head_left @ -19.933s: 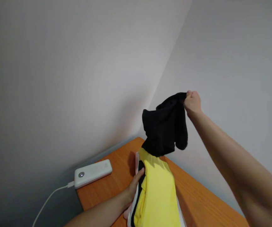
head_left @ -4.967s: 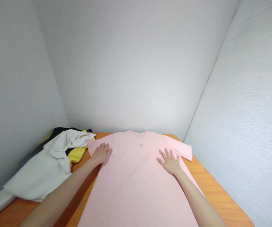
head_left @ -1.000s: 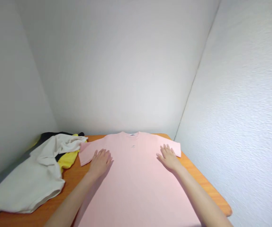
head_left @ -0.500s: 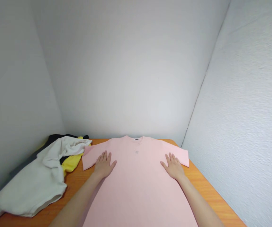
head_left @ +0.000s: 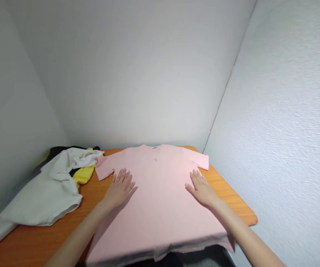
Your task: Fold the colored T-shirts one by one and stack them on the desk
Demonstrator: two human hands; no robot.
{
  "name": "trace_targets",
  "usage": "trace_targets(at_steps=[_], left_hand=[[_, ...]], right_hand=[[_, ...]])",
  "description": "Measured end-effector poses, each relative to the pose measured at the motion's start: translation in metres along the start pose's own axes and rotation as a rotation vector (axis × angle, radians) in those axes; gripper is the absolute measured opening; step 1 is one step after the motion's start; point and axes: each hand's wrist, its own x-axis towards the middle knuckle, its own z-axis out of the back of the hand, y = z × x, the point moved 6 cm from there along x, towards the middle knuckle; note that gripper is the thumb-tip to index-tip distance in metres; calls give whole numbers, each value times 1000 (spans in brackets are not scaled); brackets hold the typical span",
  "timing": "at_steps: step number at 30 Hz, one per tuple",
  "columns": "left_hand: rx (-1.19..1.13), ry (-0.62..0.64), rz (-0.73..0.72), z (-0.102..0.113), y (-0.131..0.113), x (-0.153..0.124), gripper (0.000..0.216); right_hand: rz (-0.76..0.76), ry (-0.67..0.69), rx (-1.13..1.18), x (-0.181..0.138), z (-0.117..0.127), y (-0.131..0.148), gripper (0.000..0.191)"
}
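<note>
A pink T-shirt (head_left: 156, 200) lies spread face up on the wooden table, its collar toward the back wall and a small emblem on the chest. Its bottom hem hangs over the near edge. My left hand (head_left: 120, 188) is at the shirt's left side below the sleeve, palm down with fingers stretched; a shadow falls beside it. On the opposite side my right hand (head_left: 200, 188) is also palm down, fingers extended, just under the right armpit. Neither hand grips the cloth. Whether the palms touch it or hover slightly, I cannot tell.
At the left of the wooden table (head_left: 93, 200) lies a heap of clothes: a white garment (head_left: 48, 196) on top, with yellow cloth (head_left: 84, 175) and black cloth (head_left: 56, 150) beneath. Walls stand close behind and to the right. The table's rounded front right corner shows.
Both hands have slid down the shirt's sides toward me, away from the sleeves. The view has tipped downward, bringing the shirt's hem and the table's near edge into sight.
</note>
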Motion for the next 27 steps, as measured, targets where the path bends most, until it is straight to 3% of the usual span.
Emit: trace_targets(at_steps=[4,7,12,23,25,27], left_hand=[[-70,144,-25,-4,-23,-46,73],[-73,159,-35,-6,-34,-59,79],[-22,102,-14,-10,-40,-58,78],[-5,115,1,-9,-53,-53,75],[-11,109,6,1,-67,-54,72],[-62,69,-69,18,-98,-59,68]], right_hand=[[27,70,3,-52,0,7,86],[17,74,-5,-66,1,7,85],[9,71,9,-67,5,1,80],[-23,78,148,-71,13,-14,79],[-73,23,235,-64,24,-30,77],[-163,-89,304,-54,41,-59,74]])
